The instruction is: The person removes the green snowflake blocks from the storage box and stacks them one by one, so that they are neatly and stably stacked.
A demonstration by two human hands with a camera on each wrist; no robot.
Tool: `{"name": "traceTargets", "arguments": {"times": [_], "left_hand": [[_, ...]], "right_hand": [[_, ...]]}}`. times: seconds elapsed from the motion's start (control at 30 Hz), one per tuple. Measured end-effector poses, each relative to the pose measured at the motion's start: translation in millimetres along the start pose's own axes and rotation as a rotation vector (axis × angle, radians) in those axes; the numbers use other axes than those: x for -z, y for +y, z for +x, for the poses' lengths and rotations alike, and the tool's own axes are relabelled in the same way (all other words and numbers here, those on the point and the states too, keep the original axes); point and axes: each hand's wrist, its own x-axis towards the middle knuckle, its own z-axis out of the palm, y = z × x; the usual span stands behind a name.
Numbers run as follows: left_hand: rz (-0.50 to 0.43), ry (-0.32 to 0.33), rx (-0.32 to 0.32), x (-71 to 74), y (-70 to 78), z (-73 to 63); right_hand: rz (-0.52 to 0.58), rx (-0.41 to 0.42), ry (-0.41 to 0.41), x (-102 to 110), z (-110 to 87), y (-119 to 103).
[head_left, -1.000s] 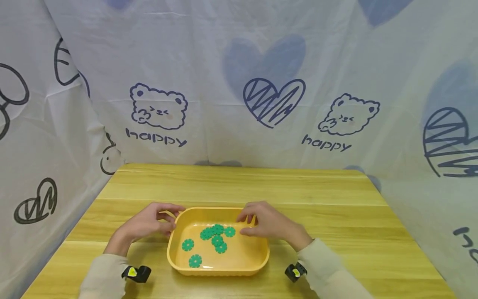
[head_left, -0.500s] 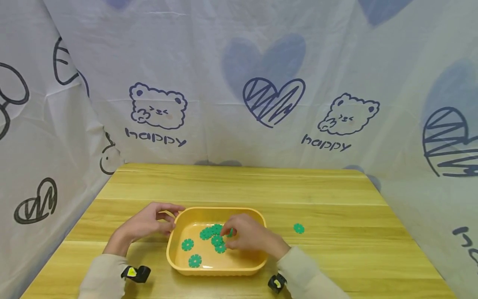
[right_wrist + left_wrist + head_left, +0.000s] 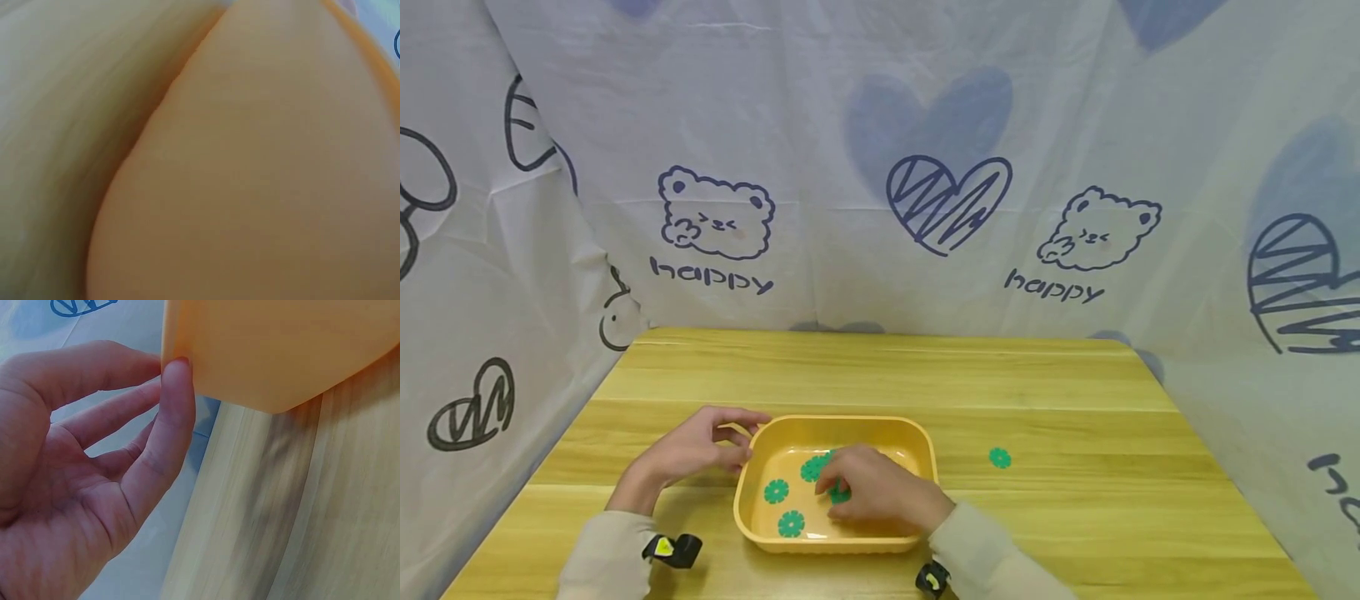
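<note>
The fingers of the right hand (image 3: pixel 880 492) curl down inside the yellow tray (image 3: pixel 838 547), over a cluster of green discs (image 3: pixel 812 469). Blur and the hand itself hide whether the fingertips pinch a disc, so I cannot tell. 1 disc (image 3: pixel 838 494) shows in the gap between the thumb and fingers; the visible part of the cluster lies just beyond the fingertips, its pieces overlapping. The right wrist view shows no fingers, only a blurred tray wall with wood beside it.

The left hand (image 3: pixel 691 446) has its fingers bent at the tray's far left corner, holding it there: the index fingertip meets the edge and the thumb presses the outer wall. Just inside from these fingers, on the tray floor, 2 toothed discs lie flat and apart: 1 farther disc (image 3: pixel 776 492) and 1 nearer disc (image 3: pixel 791 524).

Well to the right of the right fingers, outside the tray, 1 loose disc (image 3: pixel 1000 458) lies flat on the wooden table (image 3: pixel 1097 517). Behind each hand come a pale sleeve and a black wrist camera (image 3: pixel 673 551). Far beyond the fingers hangs white cloth (image 3: pixel 820 125) printed with hearts, bears and "happy".
</note>
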Motion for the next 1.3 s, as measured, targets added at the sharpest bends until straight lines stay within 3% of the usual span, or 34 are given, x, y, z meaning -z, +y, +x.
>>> {"name": "traceTargets", "arguments": {"times": [0.27,0.6,1.3], "left_hand": [[-0.014,-0.003,-0.014,0.7,-2.7,0.4],[-0.015,-0.002,-0.005,1.8,-4.1,0.3],[-0.029,-0.016,-0.012,1.4,-2.0,-0.4]], "right_hand": [[-0.024,0.058,-0.054,-3.4,11.4,-15.7],[-0.109,0.125,-0.047,-12.0,19.1,-25.1],[-0.164,0.088,-0.055,-21.3,25.9,-35.6]]}}
